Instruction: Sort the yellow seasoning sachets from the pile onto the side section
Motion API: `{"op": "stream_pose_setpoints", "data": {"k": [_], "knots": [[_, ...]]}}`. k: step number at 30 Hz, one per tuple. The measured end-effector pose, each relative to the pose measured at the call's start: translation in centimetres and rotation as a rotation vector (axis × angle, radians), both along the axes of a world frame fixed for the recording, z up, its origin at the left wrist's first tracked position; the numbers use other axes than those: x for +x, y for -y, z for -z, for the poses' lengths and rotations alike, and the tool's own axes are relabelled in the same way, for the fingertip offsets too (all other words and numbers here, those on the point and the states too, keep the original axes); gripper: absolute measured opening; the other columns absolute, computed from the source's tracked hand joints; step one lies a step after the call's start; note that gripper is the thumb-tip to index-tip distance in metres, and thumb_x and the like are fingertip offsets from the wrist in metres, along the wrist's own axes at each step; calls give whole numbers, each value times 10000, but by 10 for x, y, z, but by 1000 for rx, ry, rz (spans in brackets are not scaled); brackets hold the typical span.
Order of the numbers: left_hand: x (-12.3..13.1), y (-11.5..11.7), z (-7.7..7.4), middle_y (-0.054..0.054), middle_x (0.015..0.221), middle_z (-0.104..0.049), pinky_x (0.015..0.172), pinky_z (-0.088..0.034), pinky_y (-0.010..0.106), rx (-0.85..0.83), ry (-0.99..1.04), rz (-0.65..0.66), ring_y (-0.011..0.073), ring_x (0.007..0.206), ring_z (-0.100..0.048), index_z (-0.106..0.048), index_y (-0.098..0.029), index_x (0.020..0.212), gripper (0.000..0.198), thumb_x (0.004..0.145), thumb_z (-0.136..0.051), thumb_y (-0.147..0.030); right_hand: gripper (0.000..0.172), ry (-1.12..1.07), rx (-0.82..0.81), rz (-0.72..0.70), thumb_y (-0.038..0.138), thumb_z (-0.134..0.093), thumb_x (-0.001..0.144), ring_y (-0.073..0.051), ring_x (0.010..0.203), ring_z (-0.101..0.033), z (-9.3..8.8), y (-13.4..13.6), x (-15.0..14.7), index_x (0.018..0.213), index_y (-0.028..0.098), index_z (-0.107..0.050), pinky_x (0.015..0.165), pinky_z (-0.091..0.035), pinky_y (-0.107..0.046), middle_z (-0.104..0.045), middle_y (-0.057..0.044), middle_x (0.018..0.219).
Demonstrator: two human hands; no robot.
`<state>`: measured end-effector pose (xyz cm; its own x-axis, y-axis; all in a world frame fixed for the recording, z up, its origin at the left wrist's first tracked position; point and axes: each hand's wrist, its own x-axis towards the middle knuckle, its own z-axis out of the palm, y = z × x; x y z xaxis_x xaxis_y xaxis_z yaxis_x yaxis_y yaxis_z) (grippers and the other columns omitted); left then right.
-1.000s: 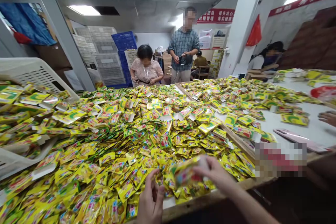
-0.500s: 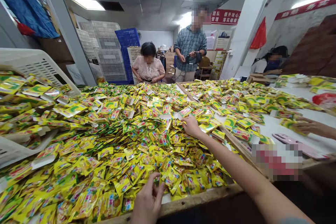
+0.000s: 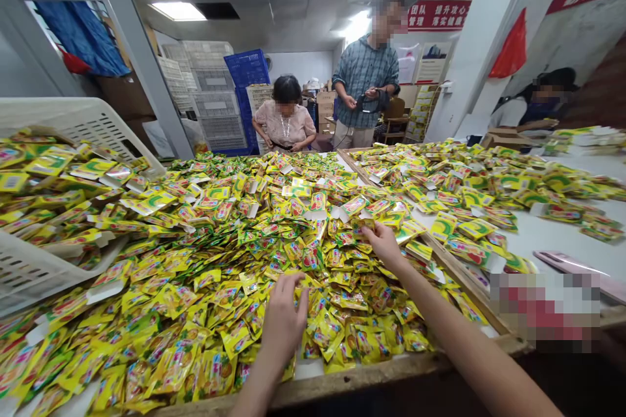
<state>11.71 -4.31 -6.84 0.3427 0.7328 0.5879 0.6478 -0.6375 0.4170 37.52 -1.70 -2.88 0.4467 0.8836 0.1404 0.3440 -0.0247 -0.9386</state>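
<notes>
A thick heap of small yellow sachets (image 3: pixel 195 345) with green and red print covers the wooden-edged table. Flat yellow cardboard boxes (image 3: pixel 156 202), several with white flaps raised, lie mixed in towards the back. My right hand (image 3: pixel 387 246) reaches over the heap's right part, fingers pinched on a yellow packet (image 3: pixel 362 229); the fingertips partly cover it. Nearer the front edge, my left hand (image 3: pixel 284 314) hovers just over the sachets, thumb and curved fingers apart, with nothing visible in it.
A white crate (image 3: pixel 73 118) full of boxes lies tipped at the left. A wooden divider (image 3: pixel 469 287) separates the right-hand table, which bears more boxes and a pink phone (image 3: pixel 577 270). Two people are behind the table, another sits at far right. Stacked crates (image 3: pixel 215 101) stand behind.
My left hand has moved up and forward from the table's front edge. My right hand has shifted slightly right and now pinches a packet. The hand at the far right has left the view.
</notes>
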Motion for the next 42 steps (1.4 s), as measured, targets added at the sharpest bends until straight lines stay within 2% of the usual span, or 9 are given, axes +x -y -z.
{"op": "stream_pose_setpoints", "data": {"k": [4,7,11,18,25,31,35,39,42], "knots": [[36,-52,-16,126,1193,-593,951,-448,416,-59,-254,-6,240,1131,-549,-523,-151,1186,386,809,-486,-81,465,-334,77,-46,615,-648,604,-191,703,-646,8,27,-26,753,180,-578,659,-558,-360,-647,-25,740],[52,-69,-15,110,1121,-633,956,-422,424,-115,-364,-12,258,1115,-550,-557,-167,1154,389,774,-544,-81,458,-519,110,-52,585,-724,515,-162,641,-633,12,33,-42,687,192,-565,633,-567,-341,-621,6,675],[43,-74,-19,86,1096,-626,903,-426,351,-181,-464,-72,218,1032,-569,-555,-209,1175,331,861,-471,-152,437,-684,130,-19,514,-799,451,-132,601,-613,16,31,-48,645,196,-569,582,-560,-283,-601,32,633],[29,-79,-36,155,1179,-549,891,-400,428,-225,-596,-180,308,1096,-486,-492,-152,1265,450,817,-495,-113,408,-808,112,-7,433,-840,425,-128,597,-609,19,32,-46,650,193,-599,558,-555,-266,-621,40,624],[50,-57,-36,65,1223,-557,968,-352,385,-198,-718,106,246,1159,-461,-573,-243,1142,506,718,-511,24,413,-790,96,-9,430,-834,442,-145,623,-615,23,36,-49,693,185,-616,569,-545,-287,-647,30,657],[58,-62,-36,133,1221,-539,995,-300,489,-232,-609,100,301,1175,-443,-624,-190,1002,349,792,-426,6,436,-744,109,-40,480,-813,482,-167,632,-618,23,39,-54,747,189,-625,582,-540,-307,-661,14,686],[59,-70,-44,99,1071,-611,979,-332,437,-304,-453,127,272,1117,-497,-629,-189,839,223,785,-489,-24,424,-715,129,-30,491,-801,508,-168,636,-605,27,39,-52,743,187,-621,612,-541,-309,-645,17,668],[57,-61,-48,90,943,-643,836,-446,357,-408,-207,98,229,928,-594,-592,-180,964,161,885,-453,-199,413,-713,138,13,499,-795,524,-158,650,-592,30,39,-47,730,211,-581,579,-541,-287,-619,37,663],[61,-41,-38,101,1010,-649,817,-469,321,-485,-8,60,208,966,-604,-546,-175,1081,346,961,-269,-343,443,-741,111,-51,529,-792,516,-172,658,-619,27,43,-54,753,217,-586,564,-552,-303,-643,28,682]]}}
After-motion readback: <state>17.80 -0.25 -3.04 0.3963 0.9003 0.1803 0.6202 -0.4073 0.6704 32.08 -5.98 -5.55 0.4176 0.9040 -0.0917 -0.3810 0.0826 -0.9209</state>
